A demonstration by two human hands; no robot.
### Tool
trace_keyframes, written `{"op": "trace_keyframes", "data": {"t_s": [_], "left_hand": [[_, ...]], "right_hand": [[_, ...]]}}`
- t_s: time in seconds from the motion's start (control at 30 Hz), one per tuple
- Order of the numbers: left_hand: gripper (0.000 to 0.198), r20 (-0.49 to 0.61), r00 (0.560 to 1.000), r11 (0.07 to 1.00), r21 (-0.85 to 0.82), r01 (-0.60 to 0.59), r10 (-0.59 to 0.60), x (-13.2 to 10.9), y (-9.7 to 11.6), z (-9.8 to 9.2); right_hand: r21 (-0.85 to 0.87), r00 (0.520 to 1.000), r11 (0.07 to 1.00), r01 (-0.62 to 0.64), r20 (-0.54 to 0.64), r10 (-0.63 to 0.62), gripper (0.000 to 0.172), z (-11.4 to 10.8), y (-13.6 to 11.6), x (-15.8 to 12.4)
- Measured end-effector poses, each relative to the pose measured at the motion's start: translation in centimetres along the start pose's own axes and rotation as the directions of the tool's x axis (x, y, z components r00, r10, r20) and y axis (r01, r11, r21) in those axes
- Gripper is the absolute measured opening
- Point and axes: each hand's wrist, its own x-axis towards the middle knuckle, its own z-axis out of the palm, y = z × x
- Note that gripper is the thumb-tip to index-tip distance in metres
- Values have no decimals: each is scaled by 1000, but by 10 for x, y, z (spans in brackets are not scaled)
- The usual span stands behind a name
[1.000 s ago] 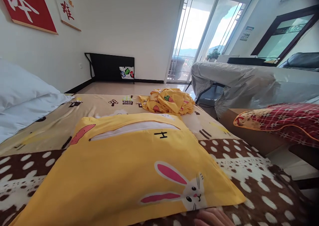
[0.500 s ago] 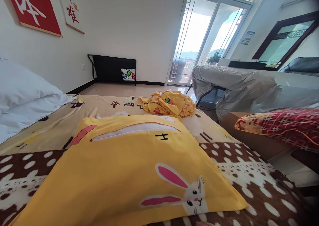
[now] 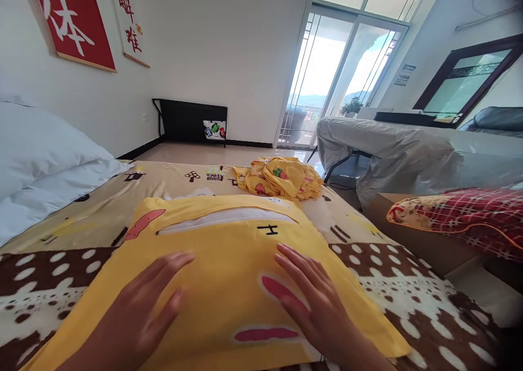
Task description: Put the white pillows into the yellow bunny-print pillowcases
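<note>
A yellow pillowcase (image 3: 220, 273) with a rabbit and carrot print lies flat on the bed, with a pillow inside it. Along its far side the opening gapes, and the white pillow (image 3: 229, 217) shows through the slit. My left hand (image 3: 143, 300) is over the left half of the case, fingers stretched forward and thumb apart. Over the rabbit's ears on the right is my right hand (image 3: 312, 292), its fingers spread too. Neither hand grips anything; whether they press on the cloth or hover just above it, I cannot tell.
Beyond the pillowcase sits a crumpled yellow cloth (image 3: 281, 177) on the patterned blanket (image 3: 183, 188). White pillows (image 3: 53, 153) are at left. To the right, a red checked fabric (image 3: 461, 213) lies on a cardboard box (image 3: 417, 237). A plastic-covered table (image 3: 392, 142) stands behind.
Both my hands have come into view from below, over the pillowcase; before, only a sliver of a finger showed at the bottom edge. The camera view has tilted slightly upward.
</note>
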Motion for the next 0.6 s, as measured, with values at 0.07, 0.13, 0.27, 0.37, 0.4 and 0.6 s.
{"op": "trace_keyframes", "data": {"t_s": [0.07, 0.13, 0.27, 0.37, 0.4, 0.6], "left_hand": [[57, 5, 992, 992, 32, -125, 125, 55, 8, 20], [56, 57, 986, 987, 40, -158, 156, 91, 13, 48], [55, 176, 975, 990, 15, -142, 137, 92, 4, 101], [55, 179, 980, 995, 34, -96, 89, 65, -13, 118], [56, 177, 982, 996, 46, -73, 64, 56, -20, 119], [62, 203, 979, 992, 128, 8, -34, 13, -63, 102]], "right_hand": [[-47, 998, 998, 38, 45, -36, 60, 24, -3, 40], [-74, 997, 997, -6, 81, 12, 63, 50, 1, 67], [-88, 976, 991, -96, 185, 111, 60, 90, 26, 66], [-114, 967, 982, -154, 188, 173, 59, 104, 46, 39], [-128, 965, 975, -179, 169, 199, 59, 105, 51, 30], [-159, 944, 948, -275, 144, 298, 60, 96, 83, -6]]}}
